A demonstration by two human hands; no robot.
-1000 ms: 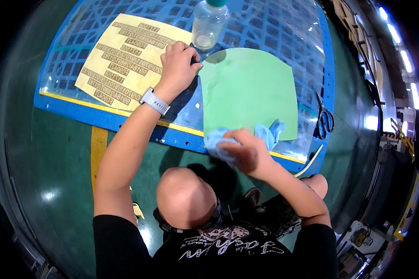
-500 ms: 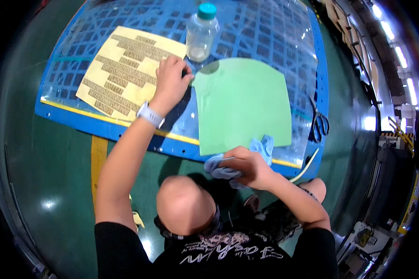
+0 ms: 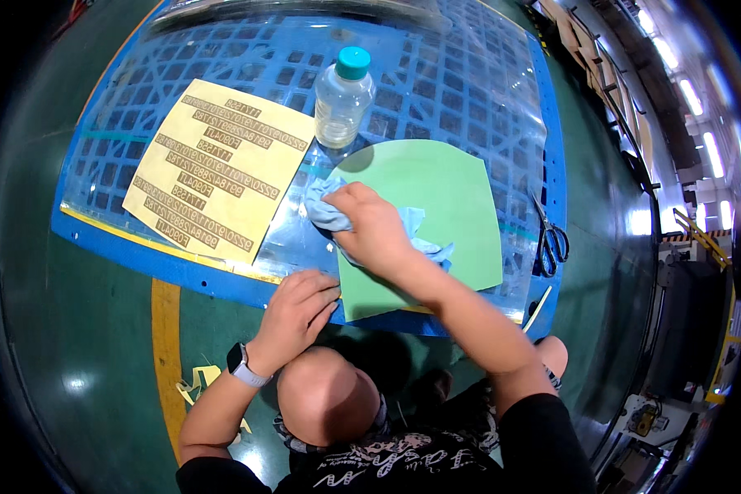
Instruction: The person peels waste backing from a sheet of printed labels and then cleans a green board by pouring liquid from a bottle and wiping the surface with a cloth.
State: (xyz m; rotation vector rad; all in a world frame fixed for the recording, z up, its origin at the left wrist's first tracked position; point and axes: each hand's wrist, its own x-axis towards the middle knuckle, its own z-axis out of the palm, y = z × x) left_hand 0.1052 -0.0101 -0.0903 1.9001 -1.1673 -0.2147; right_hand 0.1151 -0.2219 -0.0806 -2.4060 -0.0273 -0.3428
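A green sheet [image 3: 449, 206] with a curved top edge lies flat on the blue table. My right hand [image 3: 375, 230] is closed on a crumpled light blue cloth [image 3: 325, 207] over the sheet's left edge. Part of the cloth trails out across the sheet to the right of that hand. My left hand [image 3: 300, 306] is at the near table edge, its fingers bent together with the tips at the sheet's lower left edge. Whether they pinch anything is hidden. Behind the sheet stands a clear plastic bottle [image 3: 342, 107] with a teal cap and a little liquid.
A yellow sheet [image 3: 222, 169] with dark printed strips lies on the left of the blue table [image 3: 115, 235]. Black-handled scissors [image 3: 553, 247] lie at the right edge, near a thin pale strip [image 3: 538, 309]. Yellow scraps [image 3: 202, 380] are on the floor beside my left arm.
My right hand has carried the cloth from the near table edge up and left onto the green sheet's left edge. My left hand has come down from the bottle to the near edge.
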